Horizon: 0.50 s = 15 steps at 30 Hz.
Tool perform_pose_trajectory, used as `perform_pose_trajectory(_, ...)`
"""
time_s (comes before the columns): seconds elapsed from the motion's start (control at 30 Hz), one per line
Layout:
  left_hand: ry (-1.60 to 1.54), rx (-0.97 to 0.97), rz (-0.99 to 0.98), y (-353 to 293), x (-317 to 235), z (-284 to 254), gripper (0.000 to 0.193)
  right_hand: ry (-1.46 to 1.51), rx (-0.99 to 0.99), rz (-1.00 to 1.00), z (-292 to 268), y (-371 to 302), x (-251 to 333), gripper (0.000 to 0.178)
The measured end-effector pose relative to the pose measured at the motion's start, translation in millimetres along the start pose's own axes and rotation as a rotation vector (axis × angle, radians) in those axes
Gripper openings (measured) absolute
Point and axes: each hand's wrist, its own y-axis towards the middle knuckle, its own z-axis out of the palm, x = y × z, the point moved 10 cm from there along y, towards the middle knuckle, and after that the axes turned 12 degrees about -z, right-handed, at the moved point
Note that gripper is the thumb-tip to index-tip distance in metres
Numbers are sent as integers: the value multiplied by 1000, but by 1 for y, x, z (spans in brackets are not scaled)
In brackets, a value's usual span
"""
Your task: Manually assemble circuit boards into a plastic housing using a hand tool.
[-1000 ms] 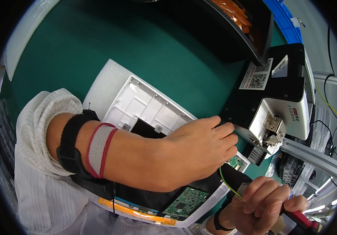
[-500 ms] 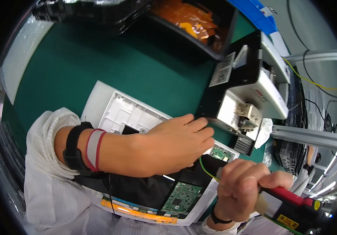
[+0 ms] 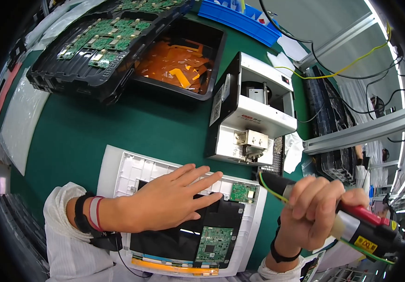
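Observation:
My left hand (image 3: 179, 195) lies palm down with its fingers spread over a white plastic housing (image 3: 255, 224), holding nothing. The housing carries a black sheet (image 3: 165, 244), a green circuit board (image 3: 214, 243), a smaller green board (image 3: 243, 192) at its upper right corner and an orange strip (image 3: 174, 266) along the near edge. To the right, my right hand (image 3: 313, 211) is wrapped around a red and black electric screwdriver (image 3: 367, 223). Its dark nose points left, above the housing's right edge, with a green-yellow wire alongside. The tip is hard to make out.
Beyond the housing stands a white and black benchtop machine (image 3: 263, 110) with a metal block in front. Back left, a black tray (image 3: 70, 77) holds several green boards, beside a black bin (image 3: 207, 89) of orange film pieces. A blue bin (image 3: 240, 23) stands behind.
My view has shifted, showing more of the trays and machine. The left hand's fingers have spread, and it lies further left on the housing. The screwdriver has moved right of the small board.

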Motion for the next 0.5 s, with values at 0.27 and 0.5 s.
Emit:
perform_pose_trajectory(0.27,-4,7,-24,-1,5,5,46,-31,-13,-39,9,1,-24,20)
perform_pose_trajectory(0.5,9,2,-38,-1,7,11,43,-84,32,-48,13,-5,-32,21)
